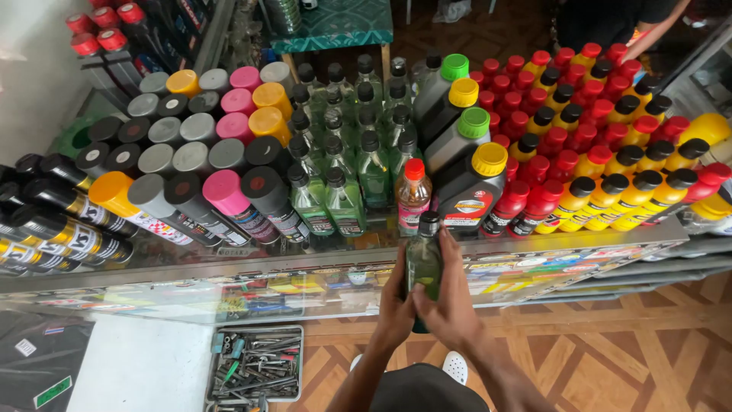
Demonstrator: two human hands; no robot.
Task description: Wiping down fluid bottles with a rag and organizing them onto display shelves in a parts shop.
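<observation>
At the left of the frame lie rows of spray cans (191, 160) on the glass tabletop (229, 263), with a tray of metal parts (255, 366) on the floor at lower left. At centre, I hold 1 green bottle (424, 263) upright just in front of the tabletop edge. My left hand (395, 305) and right hand (456, 301) are both wrapped closed around its body. I judge I'm handling this 1 bottle near the green bottles (343, 164); red and yellow bottles (610, 145) fill the right.
</observation>
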